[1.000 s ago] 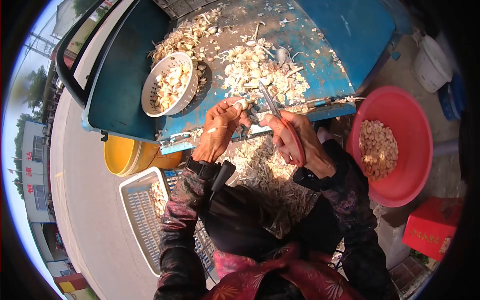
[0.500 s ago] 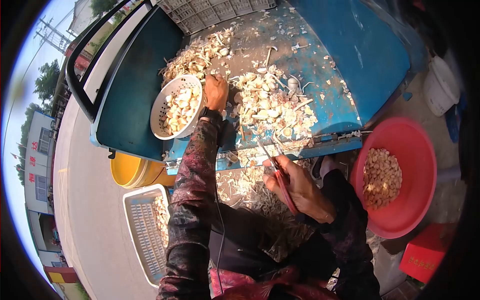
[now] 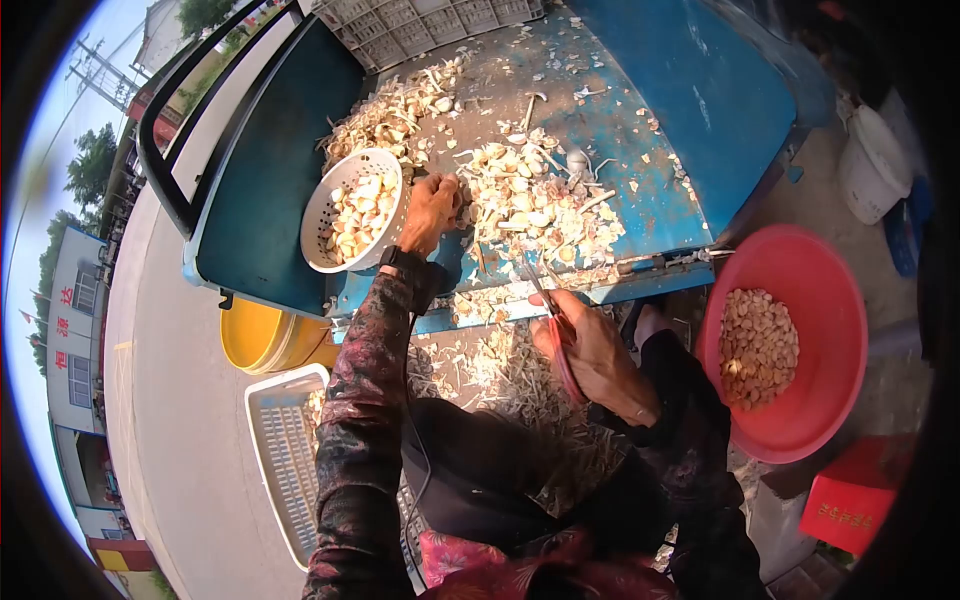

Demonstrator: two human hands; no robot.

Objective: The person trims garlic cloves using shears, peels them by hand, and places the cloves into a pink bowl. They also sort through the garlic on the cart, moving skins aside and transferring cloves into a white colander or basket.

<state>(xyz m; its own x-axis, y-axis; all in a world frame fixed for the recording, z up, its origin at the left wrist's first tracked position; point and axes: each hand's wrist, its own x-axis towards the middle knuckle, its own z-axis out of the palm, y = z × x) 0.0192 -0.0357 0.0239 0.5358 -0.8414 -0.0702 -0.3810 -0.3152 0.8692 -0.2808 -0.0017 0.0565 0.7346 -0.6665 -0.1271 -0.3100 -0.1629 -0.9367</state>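
Observation:
My left hand [image 3: 430,212], with fingers curled, is at the left edge of a heap of garlic cloves and loose skins [image 3: 525,195] on the blue truck bed. Whatever its fingertips hold is hidden behind the hand. Just left of it, a white colander [image 3: 313,225] contains peeled-looking pale cloves [image 3: 360,215]. My right hand [image 3: 600,355] grips red-handled scissors [image 3: 563,362] over the bed's front edge, their blades aimed up toward the heap. A second pile of garlic and stalks [image 3: 385,120] lies behind the colander.
At the right stands a red basin [image 3: 835,360] with many cloves. A yellow bucket [image 3: 250,335] and a white slotted basket [image 3: 285,470] stand lower left. A grey crate [image 3: 430,30] sits at the back. Stalks and skins [image 3: 510,370] litter the ground; a red box [image 3: 845,510] is lower right.
My left hand has moved from beside the colander rim down and right, to the edge of the garlic heap. The right hand keeps the scissors in nearly the same place.

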